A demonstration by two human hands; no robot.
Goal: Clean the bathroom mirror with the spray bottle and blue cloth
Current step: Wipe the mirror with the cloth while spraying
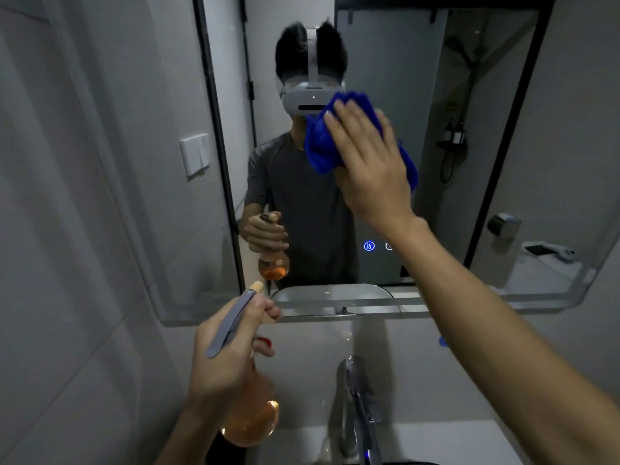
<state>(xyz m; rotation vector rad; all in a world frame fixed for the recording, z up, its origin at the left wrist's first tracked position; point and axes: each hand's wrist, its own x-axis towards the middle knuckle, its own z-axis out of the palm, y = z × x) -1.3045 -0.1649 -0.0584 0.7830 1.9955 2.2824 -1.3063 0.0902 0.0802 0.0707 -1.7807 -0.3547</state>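
Wiping stage under way: right hand (369,162) flat, fingers straight, pressing bunched blue cloth (322,146) against upper middle of mirror (419,95), left hand (231,350) gripping orange spray bottle (251,421) low above sink faucet (355,397); most glass seemingly left to wipe.

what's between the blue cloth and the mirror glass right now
Nothing visible. The right hand presses the blue cloth flat against the mirror. The left hand holds the spray bottle low, over the sink, clear of the wiping area.
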